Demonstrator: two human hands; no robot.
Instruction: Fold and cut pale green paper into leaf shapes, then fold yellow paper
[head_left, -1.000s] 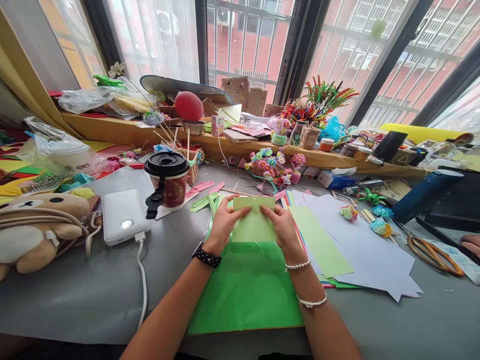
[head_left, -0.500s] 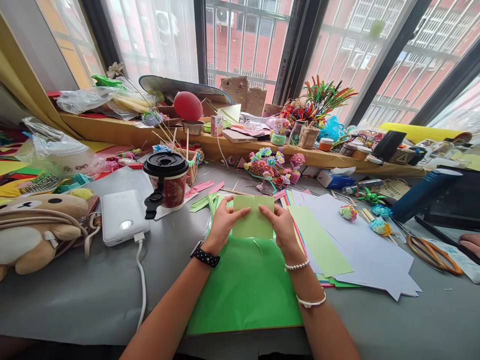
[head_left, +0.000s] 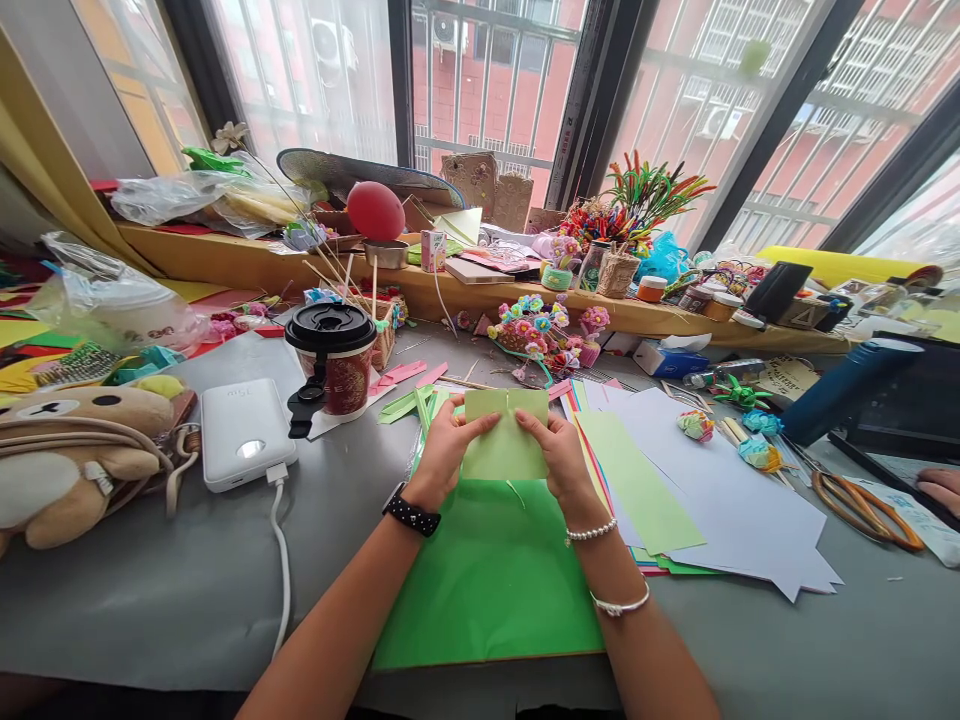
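Note:
Between my two hands is a light green sheet of paper (head_left: 504, 455), held up by its left and right sides with a small slit at the middle of its top edge. My left hand (head_left: 444, 450) pinches the left side, thumb on the front face. On the right side my right hand (head_left: 566, 455) grips the same way, its thumb close to the slit. Fingers behind the paper are hidden. Below lies a bright green sheet (head_left: 495, 590) with a thin pale green scrap (head_left: 516, 494) on it.
To the left stand a lidded coffee cup (head_left: 334, 365) and a white power bank (head_left: 246, 435). White paper (head_left: 727, 490) and a pale green strip (head_left: 634, 480) lie at right, beside orange-handled scissors (head_left: 862, 510). Another person's hand (head_left: 941, 488) shows at the far right.
The slit at the top middle of the light green paper looks wider and clearer now. My hands have barely moved.

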